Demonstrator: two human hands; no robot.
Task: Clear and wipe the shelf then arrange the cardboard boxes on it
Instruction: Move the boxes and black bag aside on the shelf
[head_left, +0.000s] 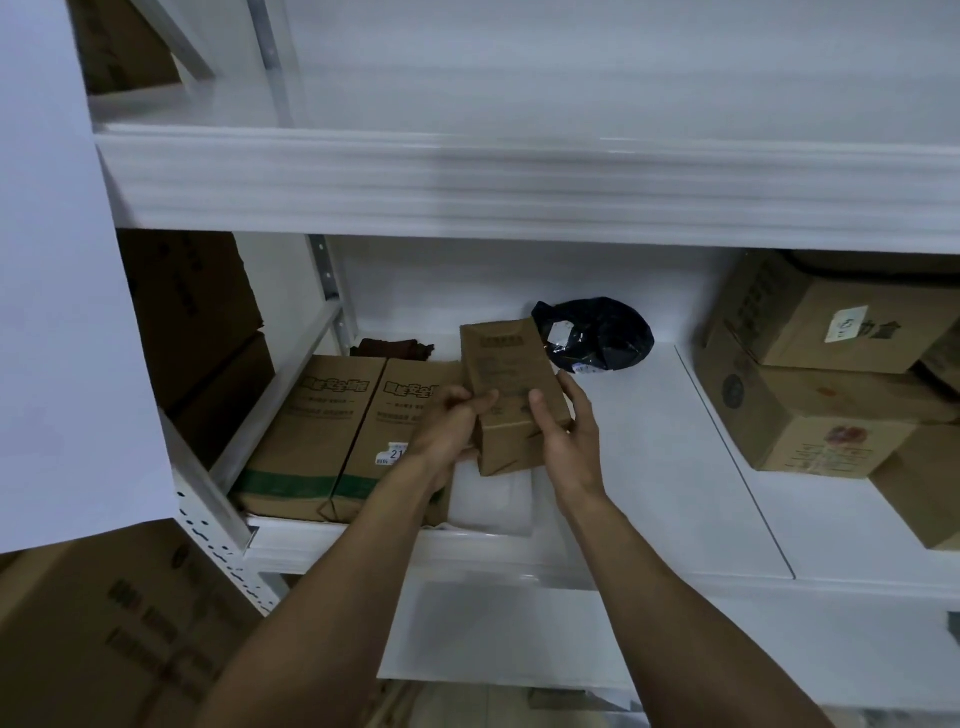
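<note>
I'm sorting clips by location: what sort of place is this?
Probably a storeroom: white metal shelving with perforated uprights, stacked cardboard boxes with labels, and a black bag. The left hand and right hand hold another small box.

Single head-worn wide-angle view. It faces forward and down, close to the shelf (649, 467). Both forearms enter from below.

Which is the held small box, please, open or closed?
Closed, as far as visible: no flap is lifted on the small box, gripped by the left hand and the right hand.
</note>
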